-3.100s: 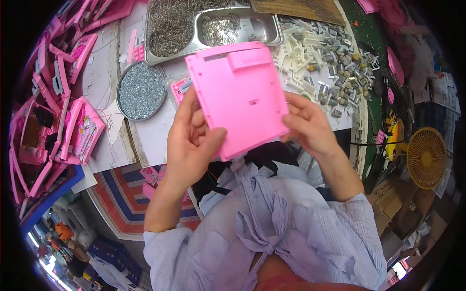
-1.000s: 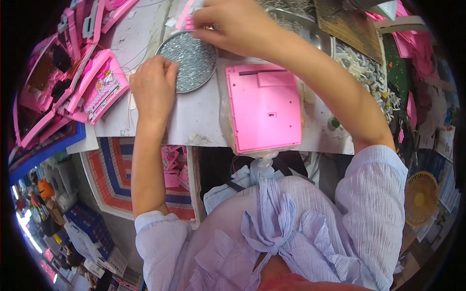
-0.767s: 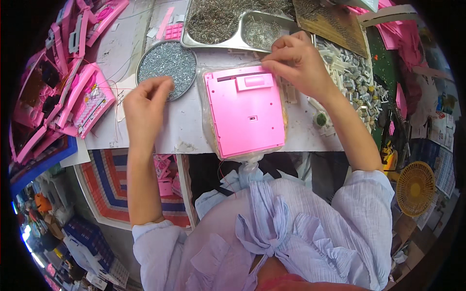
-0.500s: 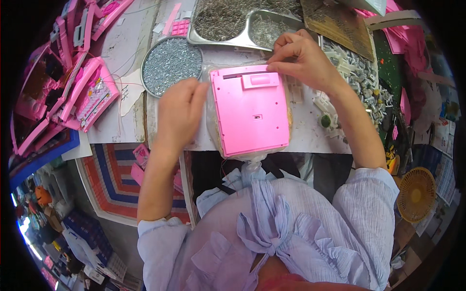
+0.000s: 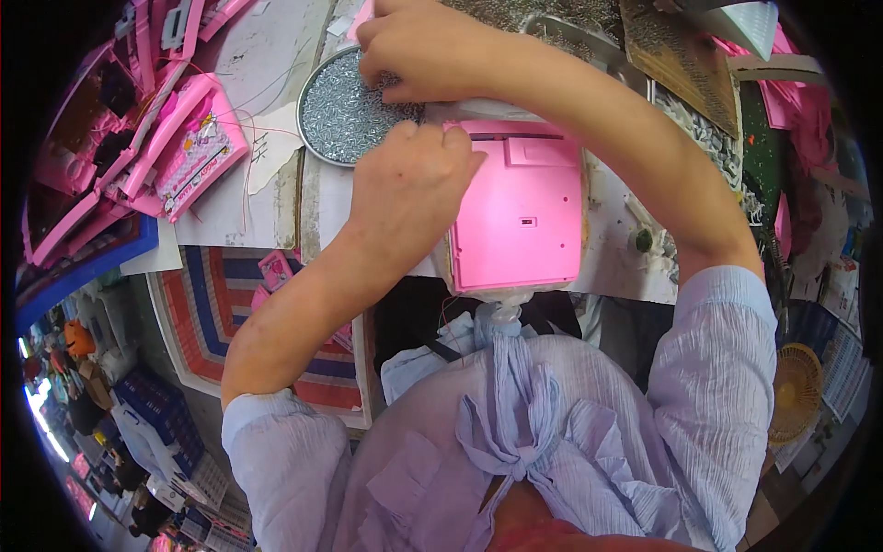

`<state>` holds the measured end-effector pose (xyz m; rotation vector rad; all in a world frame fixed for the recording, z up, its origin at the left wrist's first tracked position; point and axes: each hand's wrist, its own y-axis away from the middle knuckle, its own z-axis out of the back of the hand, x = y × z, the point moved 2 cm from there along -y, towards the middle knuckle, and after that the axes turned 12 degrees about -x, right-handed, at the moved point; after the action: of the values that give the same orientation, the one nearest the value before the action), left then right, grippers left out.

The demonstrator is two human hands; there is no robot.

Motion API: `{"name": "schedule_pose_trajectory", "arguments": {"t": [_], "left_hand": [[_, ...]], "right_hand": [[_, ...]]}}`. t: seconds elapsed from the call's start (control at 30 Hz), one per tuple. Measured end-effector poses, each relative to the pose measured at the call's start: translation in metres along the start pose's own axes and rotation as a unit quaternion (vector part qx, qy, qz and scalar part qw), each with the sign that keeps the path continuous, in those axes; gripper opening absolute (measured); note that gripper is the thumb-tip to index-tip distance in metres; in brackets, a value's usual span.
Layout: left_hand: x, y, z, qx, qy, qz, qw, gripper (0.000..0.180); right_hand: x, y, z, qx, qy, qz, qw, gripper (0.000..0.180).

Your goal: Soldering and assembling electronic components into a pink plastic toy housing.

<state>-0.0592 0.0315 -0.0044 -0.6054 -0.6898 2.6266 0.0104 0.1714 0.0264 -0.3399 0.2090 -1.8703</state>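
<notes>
A square pink plastic case (image 5: 520, 216) lies on a clear plastic bag at the table's front edge, flat side up, with a raised block and a dark slot along its far end. My left hand (image 5: 405, 184) is closed at the case's far left corner, its thumb reaching over the edge; what its fingers hold is hidden. My right hand (image 5: 423, 55) reaches across to the left above a round tray (image 5: 302, 124) of small silvery screws (image 5: 345, 106). Its fingers are bent and apart, close to a pink strip (image 5: 363, 17), and nothing shows between them.
Pink plastic housings (image 5: 198, 152) with loose wires are piled at the left. Behind the case stands a metal tray (image 5: 575, 37) of small metal parts, beside a brown board (image 5: 681, 64). Light-coloured parts (image 5: 704, 138) lie at the right. A striped-lined bin (image 5: 198, 368) sits below the table.
My right hand has left the case's far edge and swung left over the screw tray. My left hand has moved right to the case's corner. The whole view has shifted slightly.
</notes>
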Motion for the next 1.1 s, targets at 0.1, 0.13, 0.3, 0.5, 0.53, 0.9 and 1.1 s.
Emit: {"name": "schedule_pose_trajectory", "arguments": {"t": [0.1,0.13,0.3,0.5,0.53,0.9,1.1], "left_hand": [[0.015,-0.001,0.016,0.020,0.025,0.028,0.999,0.024],[0.026,0.000,0.019,0.031,0.036,0.039,0.998,0.026],[0.092,0.010,0.025,0.011,-0.150,0.110,0.982,0.019],[0.098,0.005,0.018,0.011,-0.097,0.149,0.984,0.016],[0.102,0.008,0.021,0.005,-0.103,0.147,0.984,0.018],[-0.016,0.010,0.035,0.111,0.355,0.195,0.908,0.005],[-0.067,0.005,0.004,0.060,0.199,-0.076,0.975,0.011]], "right_hand": [[-0.006,-0.019,-0.053,-0.010,0.050,0.040,0.998,0.019],[-0.011,-0.023,-0.068,0.004,0.063,0.043,0.997,0.019],[-0.008,-0.044,-0.062,-0.001,0.055,-0.021,0.998,0.020],[-0.010,-0.018,-0.013,-0.144,-0.011,-0.062,0.988,0.014],[-0.008,-0.002,0.003,-0.186,-0.037,-0.066,0.980,0.014],[0.053,0.204,0.053,-0.176,-0.052,-0.134,0.974,0.011],[0.058,0.203,0.056,-0.150,0.022,-0.062,0.987,0.027]]}}
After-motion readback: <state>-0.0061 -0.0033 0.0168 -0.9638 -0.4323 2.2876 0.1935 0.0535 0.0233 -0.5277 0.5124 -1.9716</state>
